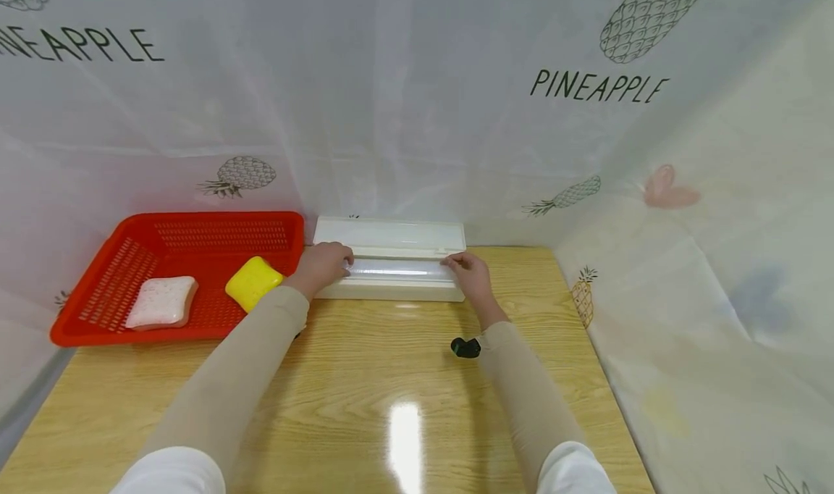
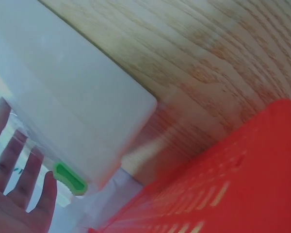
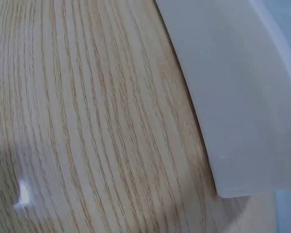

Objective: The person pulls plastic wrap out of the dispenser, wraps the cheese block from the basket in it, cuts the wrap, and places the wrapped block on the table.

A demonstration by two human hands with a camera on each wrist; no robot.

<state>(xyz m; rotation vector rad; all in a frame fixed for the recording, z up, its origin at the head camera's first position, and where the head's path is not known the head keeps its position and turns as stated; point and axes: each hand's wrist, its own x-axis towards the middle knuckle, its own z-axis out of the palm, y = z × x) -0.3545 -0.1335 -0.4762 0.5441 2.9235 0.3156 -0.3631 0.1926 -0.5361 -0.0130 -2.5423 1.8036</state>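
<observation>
A long white cling film dispenser lies at the back of the table with its lid raised. Inside it shows a shiny, clear roll of cling film. My left hand is at the roll's left end, thumb and fingertips pinching the film. In the left wrist view its fingers are spread behind clear film, near a green end piece. At the right end my right hand pinches the film's edge between thumb and fingers. The right wrist view shows mostly the dispenser's outer wall; that hand is almost wholly out of frame.
Left of the dispenser stands a red plastic basket holding a white sponge and a yellow sponge. Behind the wooden table hangs a pineapple-print curtain; another sheet borders the right side.
</observation>
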